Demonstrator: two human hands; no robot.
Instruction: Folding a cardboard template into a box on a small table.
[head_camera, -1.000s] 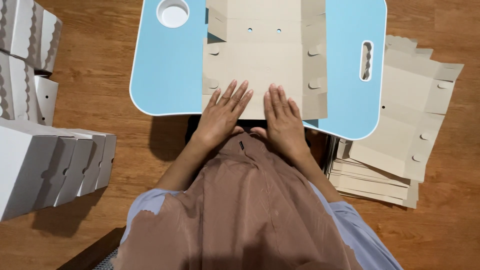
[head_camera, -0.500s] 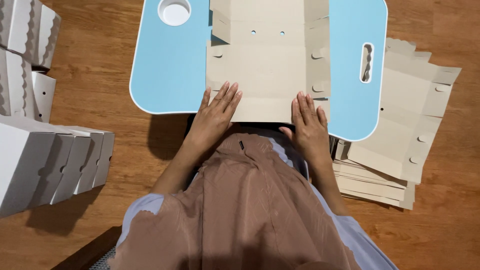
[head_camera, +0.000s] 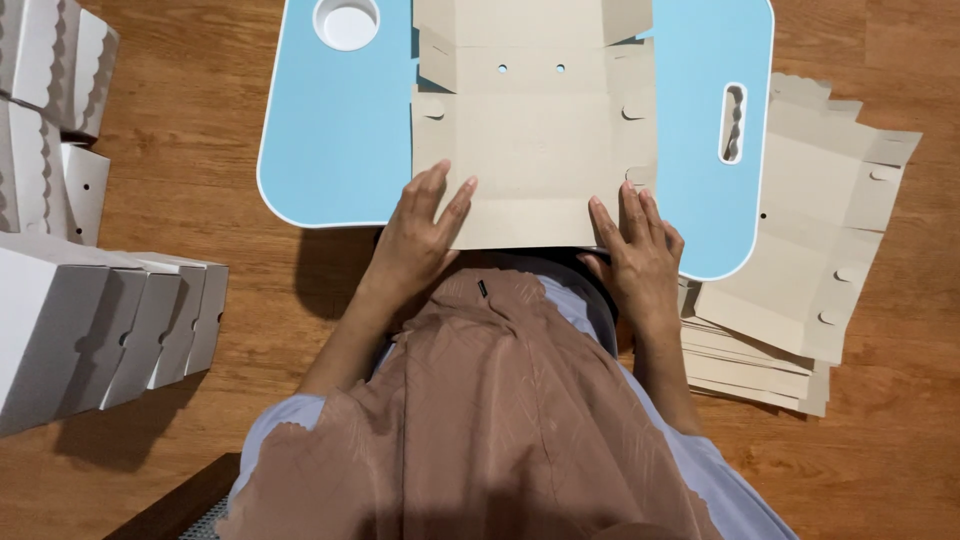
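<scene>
Cardboard, in the form of a flat die-cut box blank (head_camera: 535, 130), lies across the middle of a light-blue lap surface (head_camera: 335, 150), its near edge overhanging toward the person's body. The blank is tan, scored with fold lines, with two small round holes near the far side and tab slots along both side panels.

The left hand (head_camera: 415, 240) rests palm-down on the near left corner, fingers (head_camera: 440, 195) spread and flat, pinching nothing. The right hand (head_camera: 640, 250) lies at the near right corner, fingers extended over the edge of the side flap; neither hand is closed around the sheet, both only press on it.

Risks, judged from this layout: the blank hangs past the surface edge where the hands bear down, so uneven pressure could tip or slide it toward the lap. Pushing off a score line could crease the panel in the wrong place, and the narrow tabs by the right hand look easy to bend or tear. The smooth surface gives little grip, so the sheet may skew.

A round cup recess (head_camera: 346, 24) and a slotted handle (head_camera: 733, 122) sit in the surface. On the wooden floor (head_camera: 200, 200), a stack of flat blanks (head_camera: 800, 290) lies to the right, and finished white boxes (head_camera: 110, 320) stand to the left.
</scene>
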